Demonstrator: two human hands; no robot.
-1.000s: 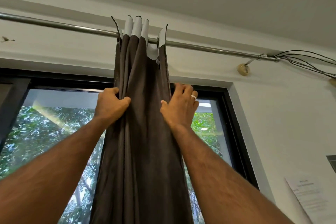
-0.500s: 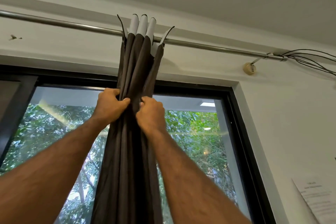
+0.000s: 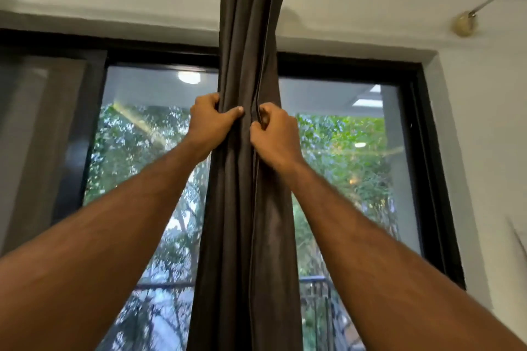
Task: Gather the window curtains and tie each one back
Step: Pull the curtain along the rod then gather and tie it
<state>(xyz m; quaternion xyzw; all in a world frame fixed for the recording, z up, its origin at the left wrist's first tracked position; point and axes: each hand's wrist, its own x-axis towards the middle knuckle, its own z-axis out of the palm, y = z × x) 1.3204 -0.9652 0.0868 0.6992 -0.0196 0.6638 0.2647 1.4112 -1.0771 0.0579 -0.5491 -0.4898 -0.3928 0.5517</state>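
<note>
Dark bunched curtain (image 3: 242, 208) before the window (image 3: 342, 165), left hand (image 3: 209, 122) and right hand (image 3: 275, 135) around its folds.

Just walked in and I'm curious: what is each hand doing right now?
Left hand: closed, gripping the left side of the gathered brown curtain.
Right hand: closed, pinching the curtain's right folds.
</note>
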